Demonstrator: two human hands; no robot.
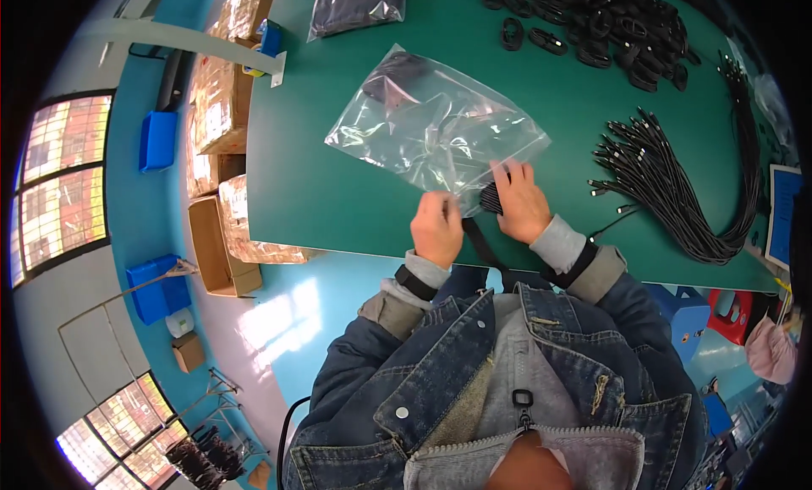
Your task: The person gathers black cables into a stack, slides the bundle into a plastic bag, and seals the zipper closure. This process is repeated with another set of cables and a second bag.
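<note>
A large clear plastic bag (448,122) lies on the green table in front of me, its near edge between my hands. Something dark shows at its far left corner. My left hand (435,229) is closed, the fingers pinched at the bag's near edge. My right hand (523,206) grips a small coiled black cable (491,197), with its fingers reaching over the bag's near right edge. A black strap (482,243) runs from between my hands down over the table edge.
Many coiled black cables (626,33) are heaped at the far right. A long bundle of loose black cables (677,198) curves along the right side. A filled clear bag (359,8) lies at the far edge. Cardboard boxes (222,236) stand left of the green table (304,186).
</note>
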